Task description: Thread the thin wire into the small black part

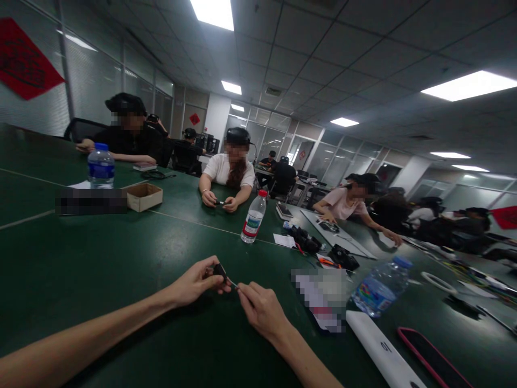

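Note:
My left hand [196,284] is closed in a pinch round a small black part [220,270], held just above the dark green table [100,269]. My right hand [260,308] is closed too, its fingertips pinching a thin light wire or pin [233,283] that sticks out of the black part. The two hands nearly touch in front of me, near the table's front edge.
A lying water bottle [382,290], a white power bank [383,350] and a phone [434,358] are at my right. An upright bottle [253,217], a cardboard box [144,196], another bottle [100,166] and black parts [307,240] sit further off. Several people work round the table.

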The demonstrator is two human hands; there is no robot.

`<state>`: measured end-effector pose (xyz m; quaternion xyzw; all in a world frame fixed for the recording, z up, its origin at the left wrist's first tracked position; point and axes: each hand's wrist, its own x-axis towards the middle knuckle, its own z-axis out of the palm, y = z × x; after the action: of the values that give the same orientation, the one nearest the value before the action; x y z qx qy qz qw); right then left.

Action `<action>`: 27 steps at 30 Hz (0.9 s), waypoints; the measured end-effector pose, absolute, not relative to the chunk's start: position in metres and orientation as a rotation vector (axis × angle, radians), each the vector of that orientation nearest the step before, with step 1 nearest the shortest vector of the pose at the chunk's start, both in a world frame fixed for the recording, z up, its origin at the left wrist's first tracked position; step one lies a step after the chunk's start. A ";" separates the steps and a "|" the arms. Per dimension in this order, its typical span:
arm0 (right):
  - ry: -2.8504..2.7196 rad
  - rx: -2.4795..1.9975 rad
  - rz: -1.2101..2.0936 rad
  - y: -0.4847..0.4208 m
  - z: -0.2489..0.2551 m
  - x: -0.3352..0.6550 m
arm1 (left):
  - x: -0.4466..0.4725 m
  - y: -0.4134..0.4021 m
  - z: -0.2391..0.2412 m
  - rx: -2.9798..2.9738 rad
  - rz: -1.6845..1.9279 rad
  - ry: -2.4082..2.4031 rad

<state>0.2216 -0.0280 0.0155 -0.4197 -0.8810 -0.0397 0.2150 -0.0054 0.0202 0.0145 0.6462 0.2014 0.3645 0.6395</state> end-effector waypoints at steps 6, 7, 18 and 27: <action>-2.436 -1.159 -0.040 -0.028 0.017 0.220 | -0.006 0.018 0.017 1.475 0.798 0.460; -2.431 -1.150 -0.021 -0.028 0.017 0.220 | -0.006 0.017 0.018 1.474 0.787 0.461; -2.223 -1.229 0.151 -0.025 0.013 0.223 | -0.006 0.027 0.011 1.417 0.859 0.598; -2.209 -1.321 0.157 -0.023 0.008 0.225 | -0.005 0.034 -0.001 1.280 0.825 0.502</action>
<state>0.2251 -0.0225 0.0081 -0.4920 -0.8230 0.0585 0.2776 -0.0050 0.0340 -0.0010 0.5737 0.2248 0.3697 0.6955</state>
